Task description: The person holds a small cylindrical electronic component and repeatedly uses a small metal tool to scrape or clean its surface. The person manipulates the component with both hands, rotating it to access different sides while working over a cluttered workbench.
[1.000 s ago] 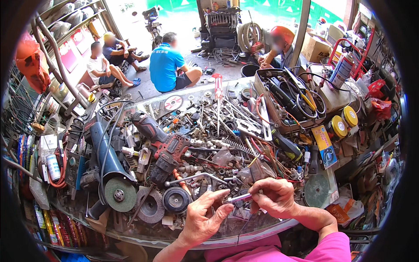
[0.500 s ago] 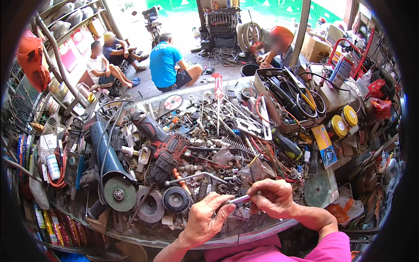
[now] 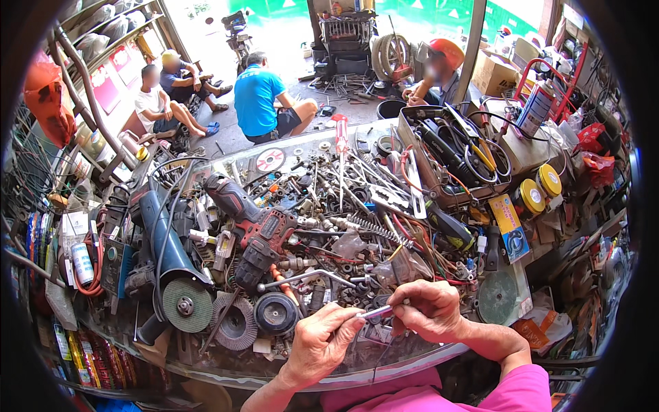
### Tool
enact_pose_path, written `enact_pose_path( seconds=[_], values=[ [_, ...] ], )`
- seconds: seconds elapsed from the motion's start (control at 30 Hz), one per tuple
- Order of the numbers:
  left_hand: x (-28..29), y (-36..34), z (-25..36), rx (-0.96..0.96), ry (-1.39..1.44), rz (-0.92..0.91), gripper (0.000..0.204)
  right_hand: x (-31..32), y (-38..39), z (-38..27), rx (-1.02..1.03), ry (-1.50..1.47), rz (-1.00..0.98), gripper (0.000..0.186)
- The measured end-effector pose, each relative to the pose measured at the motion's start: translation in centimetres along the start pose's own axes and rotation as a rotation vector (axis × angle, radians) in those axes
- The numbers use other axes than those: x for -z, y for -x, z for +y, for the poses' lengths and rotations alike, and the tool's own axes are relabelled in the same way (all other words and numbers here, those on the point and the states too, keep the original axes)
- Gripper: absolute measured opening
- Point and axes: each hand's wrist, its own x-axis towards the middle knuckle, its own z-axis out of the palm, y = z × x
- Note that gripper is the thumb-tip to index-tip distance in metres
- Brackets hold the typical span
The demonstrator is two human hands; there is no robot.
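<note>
A thin, short silvery rod [image 3: 377,312] spans the gap between my two hands above the front of the cluttered bench. Its left end is pinched between the thumb and forefinger of my left hand [image 3: 319,347]. The fingers of my right hand [image 3: 434,312] grip the other end, and they hide part of it. What kind of rod it is, I cannot make out. Just left of my left hand lies a round black disc [image 3: 276,313]. Behind the hands are a bent metal wrench [image 3: 316,275] and loose metal parts.
A red-and-black cordless drill [image 3: 264,233] and a blue angle grinder [image 3: 165,233] lie left on the glass-topped bench. A metal toolbox [image 3: 453,199] stands back right, with a green grinding disc [image 3: 499,299] nearer. Several people sit beyond, one in a blue shirt [image 3: 254,99].
My left thumb and forefinger have closed slightly on the rod's left end. My right hand has barely moved.
</note>
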Motion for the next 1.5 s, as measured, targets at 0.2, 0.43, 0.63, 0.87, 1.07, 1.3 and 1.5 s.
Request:
enact_pose_path(
  seconds=[0.2, 0.43, 0.63, 0.87, 1.07, 1.3, 1.5],
  values=[
    [-0.2, 0.0, 0.7, 0.052, 0.036, 0.105, 0.037, -0.2, 0.1, 0.3, -0.015, -0.005, 0.012, 0.015],
    [-0.2, 0.1, -0.4, 0.021, 0.043, -0.023, 0.031, -0.2, -0.1, 0.2, 0.026, 0.024, -0.007, 0.015],
    [-0.3, -0.1, 0.5, -0.025, -0.064, 0.114, 0.035, -0.2, 0.0, 0.3, 0.017, 0.022, -0.009, 0.015],
    [-0.1, 0.3, -0.4, 0.011, 0.034, -0.035, 0.031, -0.1, -0.1, -0.2, 0.065, 0.02, 0.027, 0.012],
    [-0.4, 0.0, 0.4, 0.081, 0.125, 0.057, 0.026, -0.1, 0.1, 0.3, 0.044, 0.032, -0.016, 0.017],
    [-0.2, -0.3, 0.2, -0.017, 0.028, 0.033, 0.027, -0.2, -0.2, -0.6, 0.032, 0.035, 0.025, 0.013],
    [0.0, -0.2, 1.5, 0.048, 0.088, 0.148, 0.026, -0.3, -0.1, 0.2, 0.067, 0.043, 0.014, 0.014]
  ],
)
